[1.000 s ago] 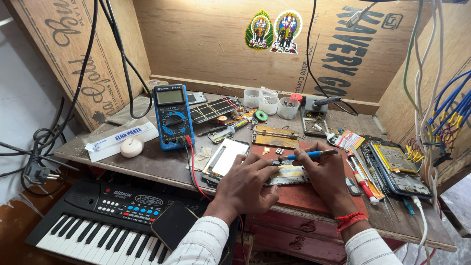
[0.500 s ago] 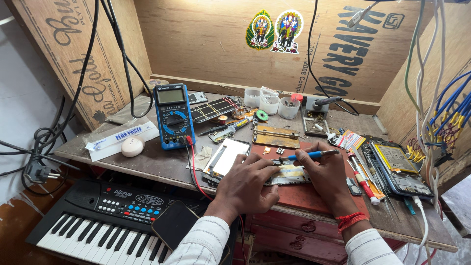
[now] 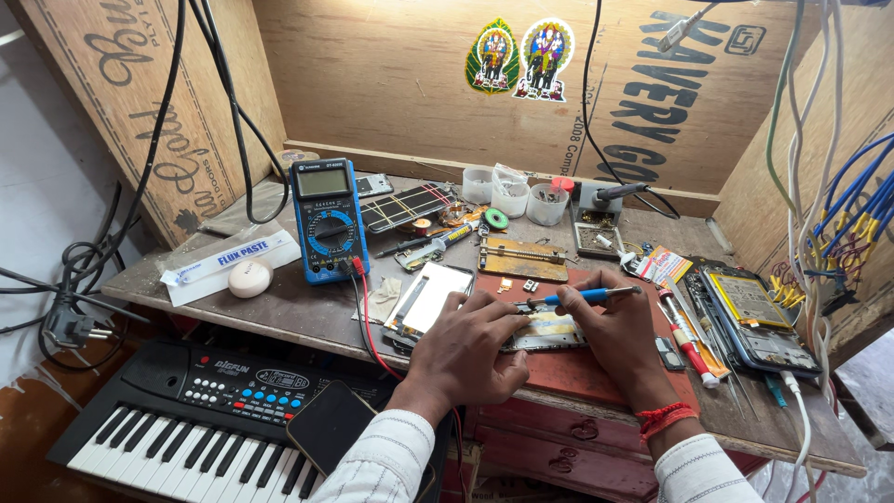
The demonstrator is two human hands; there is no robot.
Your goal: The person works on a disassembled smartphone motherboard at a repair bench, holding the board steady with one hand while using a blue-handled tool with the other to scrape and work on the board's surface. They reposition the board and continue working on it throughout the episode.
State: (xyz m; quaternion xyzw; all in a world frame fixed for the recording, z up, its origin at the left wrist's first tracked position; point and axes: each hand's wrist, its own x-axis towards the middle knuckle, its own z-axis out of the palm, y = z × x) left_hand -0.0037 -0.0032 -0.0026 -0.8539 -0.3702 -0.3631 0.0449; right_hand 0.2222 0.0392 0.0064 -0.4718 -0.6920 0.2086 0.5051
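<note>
The opened phone body with its pale board (image 3: 549, 328) lies near the front edge of the worn wooden bench (image 3: 307, 312), little room around it. Left of it lies a white screen panel (image 3: 430, 296); behind, a wooden jig (image 3: 522, 258). The left hand (image 3: 470, 349) presses flat on it, fingers spread. The right hand (image 3: 615, 326) pinches a blue-handled screwdriver (image 3: 582, 296) over it.

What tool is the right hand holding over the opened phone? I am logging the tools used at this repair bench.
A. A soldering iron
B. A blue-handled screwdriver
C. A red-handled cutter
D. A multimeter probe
B: the right hand grips a blue-handled screwdriver, its tip pointing toward the left hand, above the opened phone; the soldering iron sits in its stand at the back.
</note>
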